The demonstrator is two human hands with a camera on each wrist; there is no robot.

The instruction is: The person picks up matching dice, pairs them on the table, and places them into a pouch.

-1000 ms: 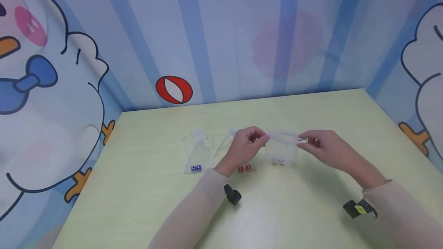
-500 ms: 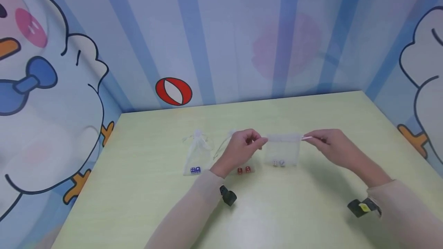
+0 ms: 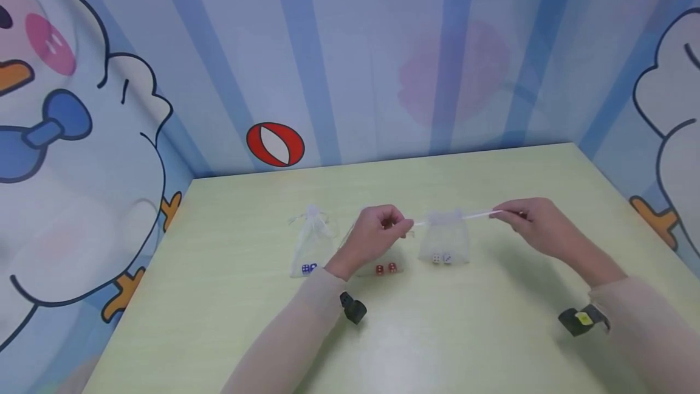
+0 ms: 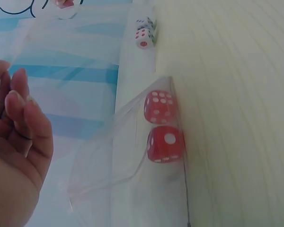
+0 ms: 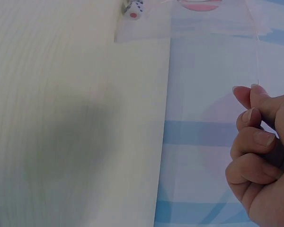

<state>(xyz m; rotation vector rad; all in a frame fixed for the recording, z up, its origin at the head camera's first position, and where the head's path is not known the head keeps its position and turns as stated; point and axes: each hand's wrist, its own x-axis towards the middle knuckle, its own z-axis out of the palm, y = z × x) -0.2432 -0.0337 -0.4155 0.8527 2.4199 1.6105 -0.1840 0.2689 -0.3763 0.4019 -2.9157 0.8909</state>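
A sheer white drawstring pouch (image 3: 445,237) with two white dice (image 3: 442,258) at its bottom sits between my hands, its neck gathered. My right hand (image 3: 538,225) pinches the white drawstring (image 3: 477,216) off to the right, thumb against forefinger. On the other side my left hand (image 3: 367,239) pinches the opposite drawstring end, a short stretch of which shows by its fingertips. Behind and under the left hand lies a second sheer pouch (image 4: 128,156) holding two red dice (image 4: 164,143); that hand partly hides it in the head view.
Farther left, a third sheer pouch (image 3: 313,239), tied at the neck, holds two blue dice (image 3: 308,269). All lie on a pale yellow table (image 3: 448,327). A striped blue wall (image 3: 377,65) with cartoon figures stands behind it.
Both hands have moved apart, drawing the drawstring out to each side. The pouch's mouth, wide and flat before, has bunched into a narrow neck.
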